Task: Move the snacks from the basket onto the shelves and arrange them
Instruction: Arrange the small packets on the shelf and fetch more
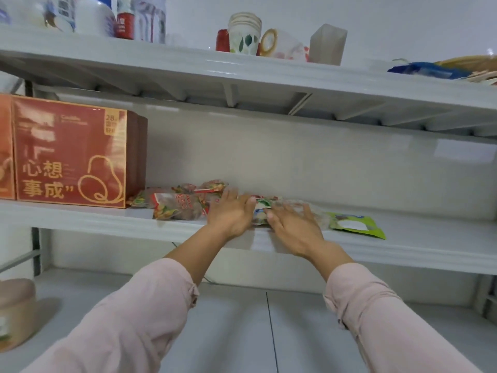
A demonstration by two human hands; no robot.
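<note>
Both arms, covered in pale pink sleeves (139, 319), are stretched out to the middle shelf (403, 246) of a white rack. The left hand (231, 214) is laid with straight, relaxed fingers against a cluster of snack packets (174, 205) printed in red and green, which lie flat on the shelf just beside a large red box (72, 154). Nothing is gripped by this hand; its thumb is turned toward a clear packet (262, 211) that lies between the two hands. The right hand (293, 224) is pressed flat on that clear packet, with the fingers spread and uncurled. A green packet (355, 224) with a white label is seen lying flat just to the right of the clear packet, near the front edge of the shelf. The packets are blurred, so their print cannot be read.

On the top shelf (188, 65) a stack of paper cups (244, 33) with a leaf pattern is kept upright, with a pale carton (326, 44) near it to the right and bottles at the far left. A blue packet (425, 71) is seen at the right end of that shelf. On the bottom shelf (228, 319), a dusty-pink container (16, 305) is partly shown at the left edge.
</note>
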